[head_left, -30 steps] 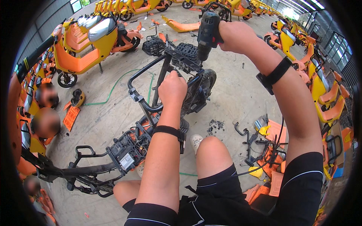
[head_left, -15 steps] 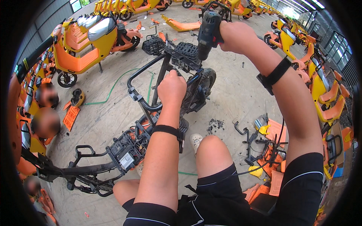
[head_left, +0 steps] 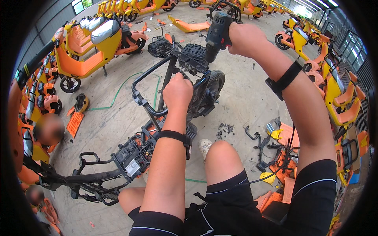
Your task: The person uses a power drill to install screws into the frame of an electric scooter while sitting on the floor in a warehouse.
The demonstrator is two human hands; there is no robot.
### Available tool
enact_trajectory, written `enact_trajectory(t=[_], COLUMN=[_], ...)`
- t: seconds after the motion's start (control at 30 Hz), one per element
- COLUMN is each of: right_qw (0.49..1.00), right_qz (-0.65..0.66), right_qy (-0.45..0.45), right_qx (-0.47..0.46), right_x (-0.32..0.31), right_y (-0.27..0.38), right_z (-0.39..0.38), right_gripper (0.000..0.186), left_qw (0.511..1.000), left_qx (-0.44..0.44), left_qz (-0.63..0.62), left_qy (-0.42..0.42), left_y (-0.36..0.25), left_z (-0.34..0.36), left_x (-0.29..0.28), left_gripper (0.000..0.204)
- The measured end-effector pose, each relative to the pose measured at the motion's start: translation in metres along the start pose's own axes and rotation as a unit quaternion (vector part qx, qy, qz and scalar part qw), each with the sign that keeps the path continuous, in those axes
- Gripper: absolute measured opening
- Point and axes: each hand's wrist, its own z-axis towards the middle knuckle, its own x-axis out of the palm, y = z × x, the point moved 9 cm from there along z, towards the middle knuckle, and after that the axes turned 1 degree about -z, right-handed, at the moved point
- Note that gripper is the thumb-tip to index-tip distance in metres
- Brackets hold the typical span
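Observation:
My right hand [head_left: 246, 37] is closed round the grip of a dark cordless drill [head_left: 217, 33]. The drill is held upright with its chuck down, over the edge of the black rear rack [head_left: 191, 55] of a stripped scooter frame [head_left: 142, 80]. Its tip meets the rack area, but the contact point is too small to make out. My left hand [head_left: 178, 90] makes a fist at the upper frame tube beside the rack. What its fingers grip is hidden from view. The scooter's rear wheel [head_left: 215, 84] shows behind the frame.
An open battery bay with wires [head_left: 134, 161] lies along the frame at the left. Small black parts [head_left: 224, 131] and orange and yellow panels [head_left: 281, 169] litter the floor at the right. A green hose [head_left: 118, 92] crosses the floor. Yellow scooters [head_left: 84, 55] stand in rows around.
My left hand and forearm have shifted very slightly left. The drill stays in my right hand at nearly the same spot over the rack.

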Motion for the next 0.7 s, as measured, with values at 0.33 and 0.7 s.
enact_trajectory(t=[0.33,0.7], right_qw=[1.0,1.0], right_qz=[0.022,-0.011], right_qy=[-0.001,-0.013], right_qx=[0.018,-0.026], right_x=[0.015,-0.006], right_y=[-0.012,0.015], right_z=[0.002,0.007], right_gripper=[0.04,0.036], left_qw=[1.0,1.0], left_qx=[0.004,0.003], left_qz=[0.003,0.004], left_qy=[0.0,0.003], left_y=[-0.001,-0.002], left_z=[0.0,-0.001], left_x=[0.0,0.001], left_gripper=[0.022,0.021])
